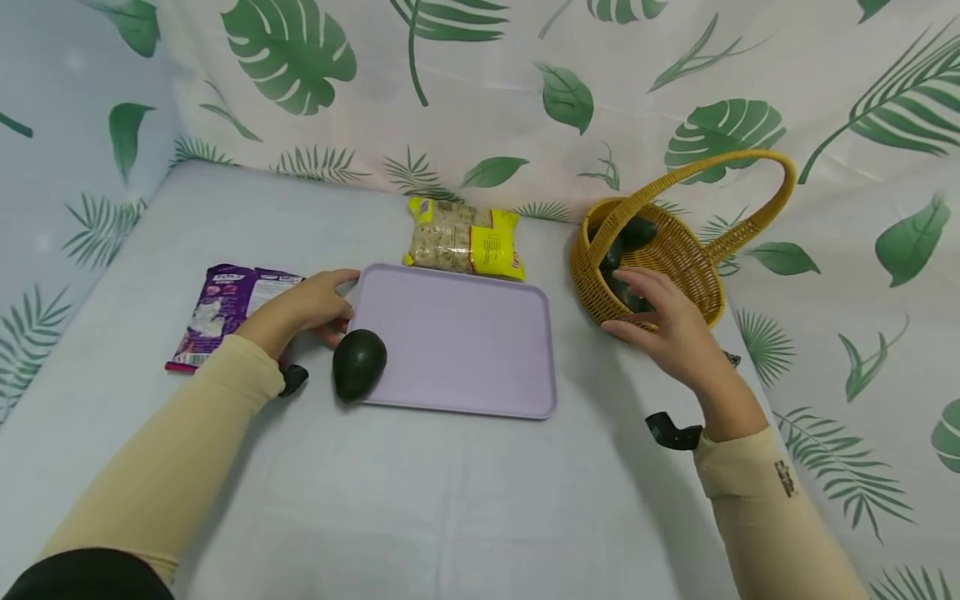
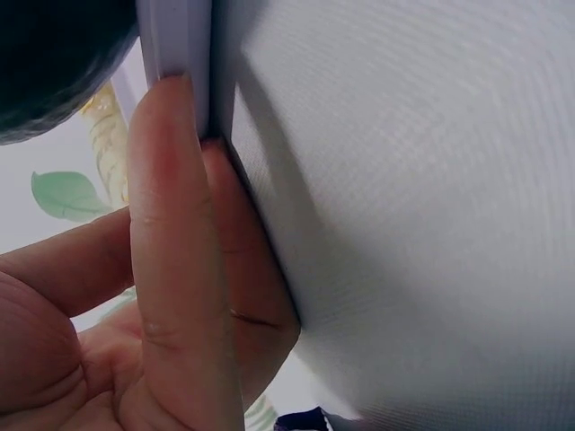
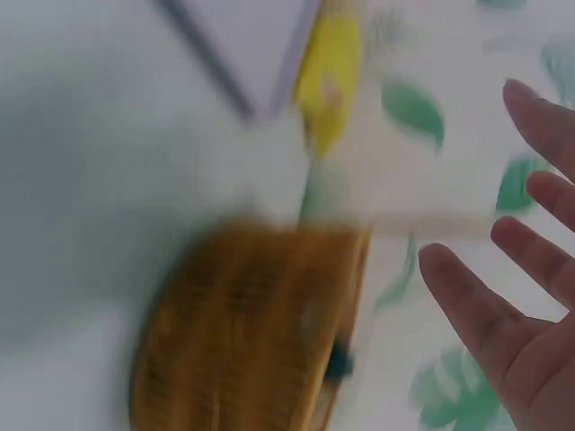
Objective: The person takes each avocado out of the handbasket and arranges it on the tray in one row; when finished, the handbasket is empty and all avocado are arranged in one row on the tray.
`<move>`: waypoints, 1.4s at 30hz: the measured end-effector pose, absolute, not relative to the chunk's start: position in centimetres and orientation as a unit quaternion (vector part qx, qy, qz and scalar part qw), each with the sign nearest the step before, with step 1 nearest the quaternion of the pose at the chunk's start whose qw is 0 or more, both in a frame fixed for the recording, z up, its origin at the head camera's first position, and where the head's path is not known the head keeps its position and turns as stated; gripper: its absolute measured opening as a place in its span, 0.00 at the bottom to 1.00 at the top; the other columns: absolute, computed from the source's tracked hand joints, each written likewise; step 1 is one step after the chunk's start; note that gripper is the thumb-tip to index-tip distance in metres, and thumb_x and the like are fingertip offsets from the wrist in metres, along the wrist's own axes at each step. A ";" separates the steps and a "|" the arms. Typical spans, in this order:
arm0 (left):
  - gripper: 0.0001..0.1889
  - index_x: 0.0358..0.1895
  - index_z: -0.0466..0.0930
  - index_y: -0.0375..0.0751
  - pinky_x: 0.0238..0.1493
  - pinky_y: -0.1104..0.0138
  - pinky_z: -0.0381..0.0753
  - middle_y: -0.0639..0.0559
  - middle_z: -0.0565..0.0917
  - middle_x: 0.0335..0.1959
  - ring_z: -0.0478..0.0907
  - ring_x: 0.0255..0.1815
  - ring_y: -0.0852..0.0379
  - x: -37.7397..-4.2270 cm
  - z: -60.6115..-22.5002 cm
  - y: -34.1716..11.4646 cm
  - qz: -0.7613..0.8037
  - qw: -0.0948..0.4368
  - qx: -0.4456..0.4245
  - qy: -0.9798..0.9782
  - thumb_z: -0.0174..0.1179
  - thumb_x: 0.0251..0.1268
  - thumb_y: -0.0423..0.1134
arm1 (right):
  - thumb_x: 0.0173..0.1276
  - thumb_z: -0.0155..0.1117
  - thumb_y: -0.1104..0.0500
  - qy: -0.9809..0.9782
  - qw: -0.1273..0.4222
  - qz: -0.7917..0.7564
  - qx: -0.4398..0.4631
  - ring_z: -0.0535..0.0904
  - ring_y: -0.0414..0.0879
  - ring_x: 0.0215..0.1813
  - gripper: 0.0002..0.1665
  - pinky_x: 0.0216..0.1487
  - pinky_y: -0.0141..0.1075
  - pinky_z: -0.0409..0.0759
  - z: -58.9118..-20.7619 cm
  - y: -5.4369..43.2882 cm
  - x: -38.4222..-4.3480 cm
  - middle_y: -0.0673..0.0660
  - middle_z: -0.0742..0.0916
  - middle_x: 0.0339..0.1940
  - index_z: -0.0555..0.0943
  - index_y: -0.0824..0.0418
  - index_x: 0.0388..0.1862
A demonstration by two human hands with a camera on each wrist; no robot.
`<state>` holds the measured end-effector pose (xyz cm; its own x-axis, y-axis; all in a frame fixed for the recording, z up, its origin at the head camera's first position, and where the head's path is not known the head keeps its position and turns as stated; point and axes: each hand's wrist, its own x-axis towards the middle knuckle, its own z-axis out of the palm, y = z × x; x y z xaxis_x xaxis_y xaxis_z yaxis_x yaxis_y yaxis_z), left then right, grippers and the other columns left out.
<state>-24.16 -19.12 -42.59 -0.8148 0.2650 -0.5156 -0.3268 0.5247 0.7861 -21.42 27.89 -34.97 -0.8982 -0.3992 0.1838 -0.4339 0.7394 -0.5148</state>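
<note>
My left hand is at the left edge of a lilac tray. Close up in the left wrist view, one fairly straight finger has its tip on the tray's rim, with a bent finger behind it low by the tablecloth. A dark green avocado sits at the tray's near left corner, just by that hand. Over the near side of a wicker basket, my right hand hovers with nothing in it, fingers spread. Several dark avocados lie inside the basket, partly hidden by its handle and the hand.
Behind the tray lies a yellow and clear bag of pale flakes. A purple packet lies at the left, partly under the left arm in the head view. Leaf-print cloth hangs behind the table, and the basket's tall handle leans right.
</note>
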 end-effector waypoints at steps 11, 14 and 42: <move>0.41 0.80 0.44 0.42 0.25 0.63 0.87 0.41 0.76 0.30 0.77 0.29 0.54 -24.0 -42.6 -19.0 0.497 0.298 -0.029 0.814 0.51 0.66 0.23 | 0.71 0.60 0.40 -0.978 -0.127 0.149 0.070 0.66 0.75 0.65 0.47 0.61 0.69 0.68 -35.6 35.2 -26.5 0.76 0.64 0.71 0.58 0.66 0.77; 0.41 0.80 0.44 0.42 0.24 0.63 0.86 0.41 0.76 0.30 0.77 0.29 0.54 -24.0 -42.5 -18.9 0.497 0.297 -0.029 0.815 0.52 0.66 0.23 | 0.69 0.61 0.38 -0.975 -0.171 0.132 0.058 0.62 0.76 0.67 0.49 0.62 0.71 0.65 -36.0 35.7 -27.3 0.77 0.63 0.72 0.58 0.67 0.76; 0.41 0.80 0.44 0.41 0.24 0.64 0.86 0.41 0.77 0.31 0.76 0.29 0.55 -24.1 -42.9 -19.0 0.494 0.291 -0.023 0.819 0.51 0.65 0.23 | 0.68 0.63 0.39 -0.970 -0.175 0.148 0.079 0.58 0.73 0.70 0.50 0.66 0.71 0.59 -37.2 36.5 -28.5 0.76 0.64 0.71 0.59 0.69 0.75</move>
<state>-24.07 -19.01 -42.94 -0.8291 0.2497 -0.5003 -0.3258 0.5114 0.7952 -28.46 36.52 -37.20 -0.9265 -0.2043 -0.3159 -0.1007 0.9437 -0.3150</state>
